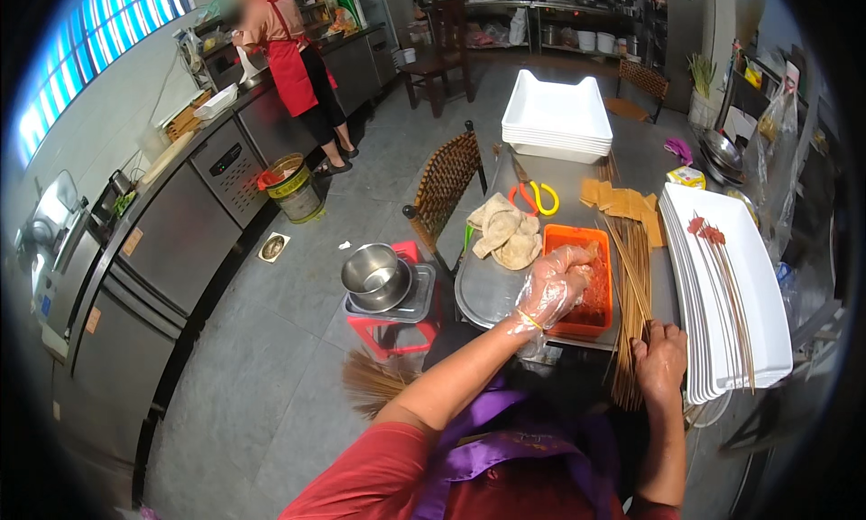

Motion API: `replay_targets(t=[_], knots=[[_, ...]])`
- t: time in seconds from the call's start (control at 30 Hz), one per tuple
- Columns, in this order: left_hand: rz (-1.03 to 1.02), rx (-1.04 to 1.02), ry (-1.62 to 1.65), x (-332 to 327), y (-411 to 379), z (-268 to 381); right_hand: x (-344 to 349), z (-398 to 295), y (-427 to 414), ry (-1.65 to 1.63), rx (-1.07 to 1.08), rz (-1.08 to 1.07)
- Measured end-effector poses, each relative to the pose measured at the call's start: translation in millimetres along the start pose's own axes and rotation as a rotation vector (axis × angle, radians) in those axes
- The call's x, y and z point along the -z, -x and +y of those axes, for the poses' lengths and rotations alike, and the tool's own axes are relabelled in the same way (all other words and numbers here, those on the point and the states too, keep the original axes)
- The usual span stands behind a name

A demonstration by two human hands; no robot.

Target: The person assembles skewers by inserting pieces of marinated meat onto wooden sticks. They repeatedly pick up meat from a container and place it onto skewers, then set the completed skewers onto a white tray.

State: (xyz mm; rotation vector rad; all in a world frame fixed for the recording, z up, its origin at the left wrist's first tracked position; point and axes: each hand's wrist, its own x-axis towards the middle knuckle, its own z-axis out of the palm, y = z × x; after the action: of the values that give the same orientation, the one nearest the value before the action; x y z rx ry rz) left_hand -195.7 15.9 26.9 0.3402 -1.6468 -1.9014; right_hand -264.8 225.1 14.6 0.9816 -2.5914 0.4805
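My left hand [556, 284], in a clear plastic glove with a yellow band at the wrist, reaches into an orange container [609, 276] of red minced or marinated meat [595, 300]. Its fingers are bent over the meat; whether they grip any is hidden. At the lower end of a pile of thin wooden skewers [632, 303] lies my bare right hand [659, 357], fingers curled at the sticks; whether it holds one cannot be told. Skewers tipped with red meat [710, 236] rest in the top white tray [751, 303] of a stack at the right.
Beyond lie a beige cloth [507, 229], scissors with red and yellow handles [538, 196], tan flat pieces [619, 201] and stacked white trays [558, 114]. A metal pot [375, 276] stands on a red stool at the left. A co-worker [291, 60] stands at the far counter.
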Motion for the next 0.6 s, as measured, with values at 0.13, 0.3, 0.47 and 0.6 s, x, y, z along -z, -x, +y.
replay_targets(t=[0.13,0.3,0.47,0.6], knots=[[-0.009,-0.013,0.016,0.1,1.6,-6.1,-15.6,8.0,-4.2,0.067,-0.094,-0.133],[-0.024,0.003,0.073,-0.5,0.7,-10.2,-21.7,9.4,-13.8,0.016,-0.107,-0.141],[-0.067,0.029,0.082,1.1,2.7,-10.2,-24.4,7.8,-25.0,-0.052,-0.196,-0.143],[-0.101,0.068,0.105,2.6,4.4,-8.1,-27.7,13.5,-22.4,-0.2,-0.228,-0.038]])
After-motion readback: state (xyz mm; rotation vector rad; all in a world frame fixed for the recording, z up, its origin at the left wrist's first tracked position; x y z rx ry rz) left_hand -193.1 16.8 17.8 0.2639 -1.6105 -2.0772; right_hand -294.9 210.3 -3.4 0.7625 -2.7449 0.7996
